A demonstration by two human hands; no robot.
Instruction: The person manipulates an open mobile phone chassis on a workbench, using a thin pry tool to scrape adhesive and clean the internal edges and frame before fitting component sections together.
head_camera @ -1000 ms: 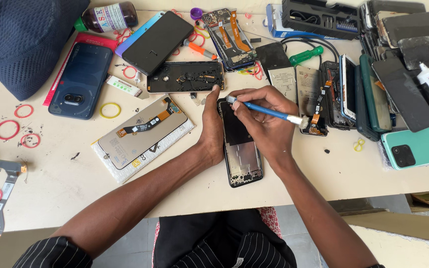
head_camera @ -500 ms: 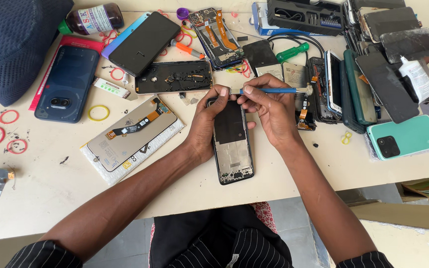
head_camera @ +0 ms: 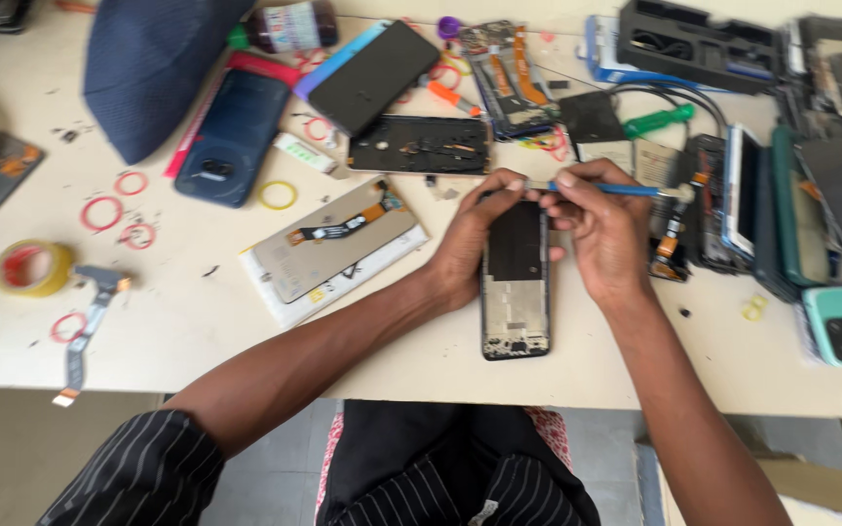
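A black phone frame (head_camera: 516, 282) lies lengthwise on the cream table, its back opened. My left hand (head_camera: 472, 239) grips its upper left edge, thumb and fingertips at the top corner. My right hand (head_camera: 604, 232) rests on the frame's upper right side and pinches a blue-handled tool (head_camera: 616, 189) that lies sideways, its tip pointing left at the frame's top edge. Both forearms come up from the bottom of the view.
A detached screen panel with an orange flex cable (head_camera: 335, 244) lies left of the frame. A dark blue phone (head_camera: 229, 136), dark cap (head_camera: 153, 63), tape roll (head_camera: 31, 267), green screwdriver (head_camera: 662, 121) and several opened phones and parts crowd the far and right side (head_camera: 782, 195).
The frame and both hands have stayed together at the frame's top end; the view has shifted, so more of the table's left side with the tape roll shows.
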